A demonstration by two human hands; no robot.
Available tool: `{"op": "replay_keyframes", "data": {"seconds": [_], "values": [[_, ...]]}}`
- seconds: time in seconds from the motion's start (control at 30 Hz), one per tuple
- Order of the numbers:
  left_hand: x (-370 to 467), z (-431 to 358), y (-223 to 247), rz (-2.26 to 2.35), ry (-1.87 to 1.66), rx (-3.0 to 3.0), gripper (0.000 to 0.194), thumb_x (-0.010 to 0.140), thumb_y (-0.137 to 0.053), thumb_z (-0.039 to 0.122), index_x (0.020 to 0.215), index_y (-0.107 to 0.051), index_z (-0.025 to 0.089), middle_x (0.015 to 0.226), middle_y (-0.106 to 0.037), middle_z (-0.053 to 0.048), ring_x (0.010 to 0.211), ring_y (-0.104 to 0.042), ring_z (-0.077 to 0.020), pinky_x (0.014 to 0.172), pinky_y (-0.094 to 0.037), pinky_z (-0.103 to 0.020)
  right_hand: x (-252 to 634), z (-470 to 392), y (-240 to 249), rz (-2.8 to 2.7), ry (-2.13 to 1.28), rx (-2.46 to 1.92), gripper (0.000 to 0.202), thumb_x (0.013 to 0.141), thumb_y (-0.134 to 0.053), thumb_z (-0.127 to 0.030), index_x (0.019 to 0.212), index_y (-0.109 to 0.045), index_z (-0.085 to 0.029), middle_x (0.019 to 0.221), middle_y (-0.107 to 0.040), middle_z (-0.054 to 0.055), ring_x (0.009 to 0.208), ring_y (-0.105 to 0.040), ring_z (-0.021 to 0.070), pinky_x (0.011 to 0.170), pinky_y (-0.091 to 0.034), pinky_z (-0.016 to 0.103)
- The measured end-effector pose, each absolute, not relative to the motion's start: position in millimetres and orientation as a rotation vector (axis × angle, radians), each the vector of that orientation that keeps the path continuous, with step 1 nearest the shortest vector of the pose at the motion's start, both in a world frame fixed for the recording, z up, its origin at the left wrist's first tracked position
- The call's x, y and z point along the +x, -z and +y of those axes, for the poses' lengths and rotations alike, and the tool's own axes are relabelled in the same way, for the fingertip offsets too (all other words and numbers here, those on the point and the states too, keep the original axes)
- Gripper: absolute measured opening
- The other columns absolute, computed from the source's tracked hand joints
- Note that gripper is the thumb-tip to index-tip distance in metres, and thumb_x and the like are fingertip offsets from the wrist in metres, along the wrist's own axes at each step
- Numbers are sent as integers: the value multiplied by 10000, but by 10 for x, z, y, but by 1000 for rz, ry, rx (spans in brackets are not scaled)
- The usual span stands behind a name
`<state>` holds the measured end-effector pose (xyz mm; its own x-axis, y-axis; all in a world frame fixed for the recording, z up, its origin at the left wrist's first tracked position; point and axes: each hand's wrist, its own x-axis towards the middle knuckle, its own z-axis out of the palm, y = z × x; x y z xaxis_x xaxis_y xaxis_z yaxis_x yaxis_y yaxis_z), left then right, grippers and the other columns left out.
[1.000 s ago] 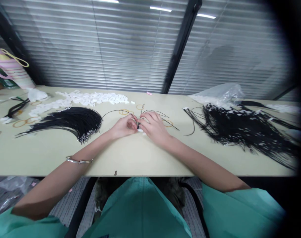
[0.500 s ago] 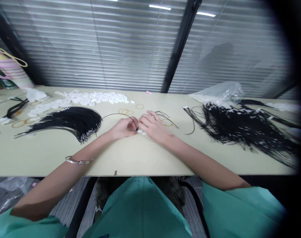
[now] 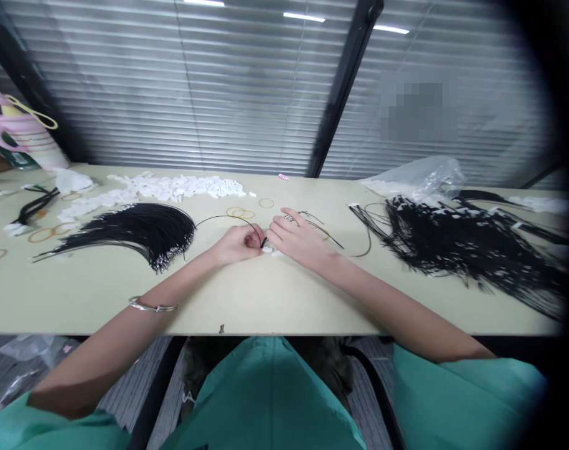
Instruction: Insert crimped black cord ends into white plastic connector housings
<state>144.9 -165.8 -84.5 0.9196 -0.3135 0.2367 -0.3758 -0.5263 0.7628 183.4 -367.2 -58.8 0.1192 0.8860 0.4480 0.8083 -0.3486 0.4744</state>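
My left hand (image 3: 241, 244) is closed in a pinch on a thin black wire (image 3: 223, 217), which arcs back toward a thick bundle of black wires (image 3: 146, 231) on the left. Beside it, my right hand (image 3: 296, 240) has its fingers bent over several short black wires (image 3: 333, 237) that stick out past it to the right. Small white connectors (image 3: 267, 250) lie at the fingertips, between and just below the two hands. The fingers partly hide where wire and connectors meet.
White connectors (image 3: 185, 185) lie heaped at the back left, with rubber bands (image 3: 240, 213) near them. A large pile of black wires (image 3: 466, 244) and a clear plastic bag (image 3: 420, 178) occupy the right. A pink striped cup (image 3: 31, 137) stands at the far left.
The right hand has shifted slightly right, opening a small gap from the left hand. The left hand keeps its pinch. The whole view has moved a little.
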Motion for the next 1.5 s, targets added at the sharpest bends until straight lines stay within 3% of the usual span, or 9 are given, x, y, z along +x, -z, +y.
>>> {"op": "replay_keyframes", "data": {"seconds": [0.4, 0.6, 0.8, 1.03, 1.3, 1.5], "values": [[1442, -1665, 859, -452, -7, 2117, 256, 624, -608, 121, 876, -563, 131, 755, -598, -5, 681, -573, -115, 646, -455, -216, 1909, -4043, 23, 1470, -1243, 1850, 208, 881, -361, -77, 871, -540, -183, 817, -525, 18, 874, -481, 133, 1102, -324, 385], [1449, -1656, 878, -467, 46, 2082, 238, 619, -600, 117, 849, -542, 140, 747, -581, 3, 682, -564, -107, 631, -445, -203, 2011, -4265, -222, 1723, -1050, 2322, 254, 916, -342, -149, 924, -567, -266, 884, -594, 7, 988, -526, 124, 1101, -347, 395], [1435, -1681, 848, -423, 47, 2114, 206, 601, -600, 112, 788, -519, 141, 717, -553, 11, 678, -544, -100, 637, -439, -201, 2232, -4602, -298, 1567, -1141, 2341, 222, 927, -375, -249, 984, -589, -270, 980, -627, 22, 980, -549, 150, 983, -409, 425], [1443, -1642, 843, -479, 117, 2120, 197, 609, -591, 124, 792, -521, 146, 753, -582, -3, 706, -554, -112, 662, -443, -214, 2379, -4993, -394, 1127, -1436, 2085, 246, 916, -358, -229, 1032, -574, -244, 978, -625, 53, 799, -530, 174, 648, -380, 337], [1365, -1670, 782, -470, 167, 2078, 148, 614, -582, 122, 744, -515, 149, 871, -588, -26, 765, -551, -127, 662, -432, -222, 2258, -5083, -256, 1155, -1510, 2035, 333, 883, -373, -120, 1172, -529, -176, 1130, -593, 106, 928, -555, 191, 730, -463, 302], [1356, -1660, 788, -480, 169, 2049, 158, 615, -583, 109, 748, -508, 148, 881, -589, -33, 779, -551, -133, 679, -434, -236, 2289, -5085, -158, 1173, -1742, 1993, 337, 833, -505, -121, 1154, -565, -199, 1054, -637, 58, 892, -562, 160, 758, -477, 266]]}}
